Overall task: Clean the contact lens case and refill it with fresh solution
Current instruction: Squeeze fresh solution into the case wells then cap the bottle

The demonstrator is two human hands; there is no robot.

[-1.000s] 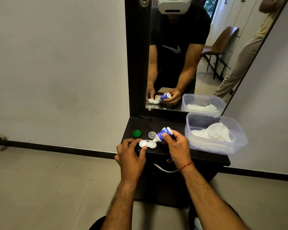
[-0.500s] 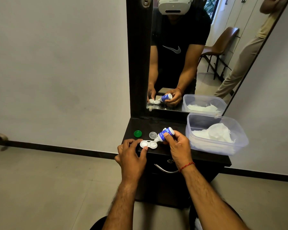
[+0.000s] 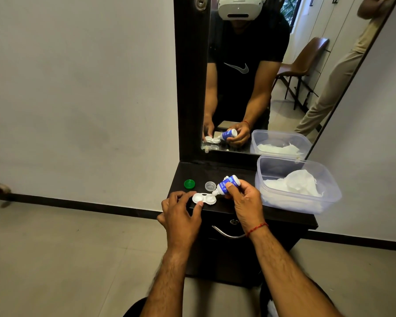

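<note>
Two hands work over the dark worktop (image 3: 284,219), beside a plastic tub (image 3: 329,193) of tissue. The left hand (image 3: 181,216) pinches the open lens case (image 3: 204,199) at the front edge; the right hand (image 3: 245,202) grips the tilted solution bottle (image 3: 226,185) — nozzle over the right well. Squeezing too hard could overflow the well — or nudge the light case.

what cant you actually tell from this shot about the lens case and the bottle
- Liquid in the lens case wells: too small, white on white, head view.
- Drops leaving the bottle tip: too small.
- Bottle label: too small to read, partly covered by the right hand.
- Near edge of the case: hidden under the left hand thumb.
</note>
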